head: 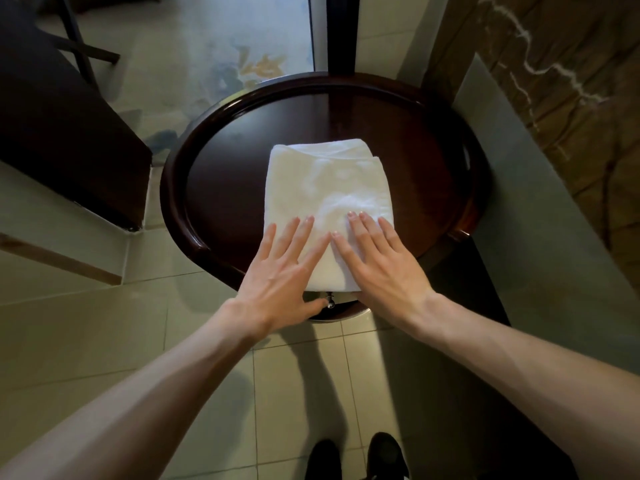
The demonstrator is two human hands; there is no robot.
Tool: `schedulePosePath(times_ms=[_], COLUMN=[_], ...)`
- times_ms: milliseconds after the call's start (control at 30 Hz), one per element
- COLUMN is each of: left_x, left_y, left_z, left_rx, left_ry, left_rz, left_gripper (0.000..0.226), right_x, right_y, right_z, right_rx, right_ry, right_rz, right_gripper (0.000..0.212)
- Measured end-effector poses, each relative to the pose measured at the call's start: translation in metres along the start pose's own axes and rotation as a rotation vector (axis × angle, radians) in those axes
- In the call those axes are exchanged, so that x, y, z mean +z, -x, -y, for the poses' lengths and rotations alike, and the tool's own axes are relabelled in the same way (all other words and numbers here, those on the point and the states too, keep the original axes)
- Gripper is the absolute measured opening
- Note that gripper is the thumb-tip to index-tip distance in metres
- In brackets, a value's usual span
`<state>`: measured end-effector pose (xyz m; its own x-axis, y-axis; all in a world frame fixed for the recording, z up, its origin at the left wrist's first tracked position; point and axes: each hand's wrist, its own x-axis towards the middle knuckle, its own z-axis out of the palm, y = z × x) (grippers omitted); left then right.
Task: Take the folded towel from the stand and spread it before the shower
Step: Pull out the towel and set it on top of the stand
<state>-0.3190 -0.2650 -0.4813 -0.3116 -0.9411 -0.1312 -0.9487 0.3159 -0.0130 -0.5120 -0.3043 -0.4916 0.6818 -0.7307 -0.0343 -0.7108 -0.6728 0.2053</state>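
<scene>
On the round stand [207, 188], folded towel [325, 188]; both hands' grip flat, spread wide.

white towel [325, 188] on a dark reddish-brown stand [221, 188], pale tiled floor [86, 341] (black shoes [386, 455] below).

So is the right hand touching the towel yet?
Touching. The head view shows the right hand lying flat on the towel, fingers spread on its near edge.

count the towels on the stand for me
1: a white folded towel lies on the round dark stand, both hands flat on its near edge. Nothing seems hidden beneath.
</scene>
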Motion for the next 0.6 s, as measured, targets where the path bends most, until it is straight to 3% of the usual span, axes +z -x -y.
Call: schedulePosePath(times_ms=[367, 600], left_x=[0.003, -0.003], left_y=[-0.005, 0.000], left_z=[-0.008, -0.014], left_rx=[-0.064, -0.071], left_ry=[-0.071, -0.059], left_rz=[0.027, 0.058], left_gripper=[0.096, 0.090], right_x=[-0.016, -0.030], right_y=[-0.005, -0.002], right_z=[0.008, 0.014], right_rx=[0.022, 0.024], right_ry=[-0.044, -0.089], right_rz=[0.154, 0.167], right_gripper=[0.092, 0.065])
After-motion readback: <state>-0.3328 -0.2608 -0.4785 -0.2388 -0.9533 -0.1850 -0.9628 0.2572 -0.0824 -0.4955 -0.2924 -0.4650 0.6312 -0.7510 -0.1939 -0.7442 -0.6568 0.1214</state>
